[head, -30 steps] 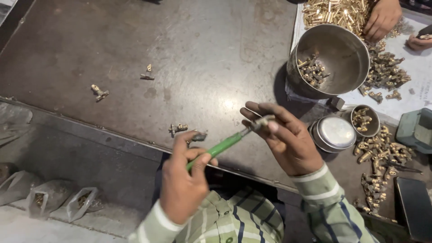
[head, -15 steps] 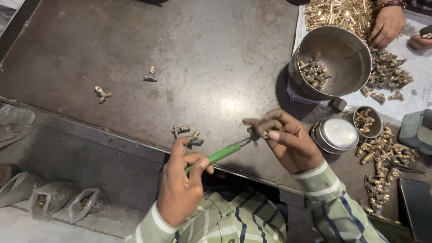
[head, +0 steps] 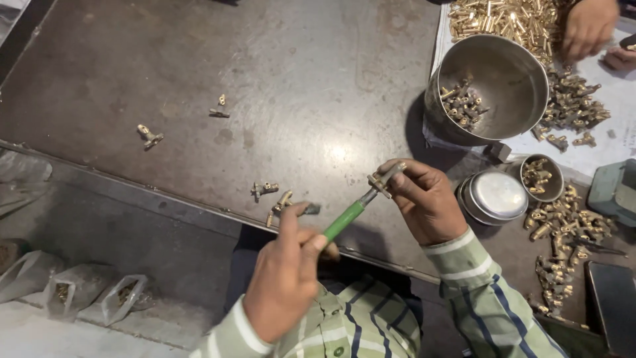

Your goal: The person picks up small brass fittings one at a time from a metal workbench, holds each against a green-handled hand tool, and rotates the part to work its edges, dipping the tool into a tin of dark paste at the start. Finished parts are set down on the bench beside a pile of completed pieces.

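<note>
From the head camera, the left hand [head: 283,278] is closed around the green handle of a screwdriver [head: 344,221], thumb and fingers pinching it near the lower end. The tool slants up to the right, its metal tip meeting a small brass fitting [head: 384,179] that the right hand [head: 424,202] pinches between thumb and fingertips, just above the near edge of the dark metal tabletop [head: 265,66]. A few loose brass fittings [head: 266,189] lie on the tabletop just left of the screwdriver, and two more sit well apart farther left. To the right stands a large steel bowl [head: 510,73] with some brass pieces inside; near it are a round steel lid [head: 497,196] and a small steel cup [head: 542,178] holding fittings. Heaps of brass parts [head: 570,225] spread along the right side. At the top right, another person's hand [head: 586,26] rests on a pile of brass pieces.
</note>
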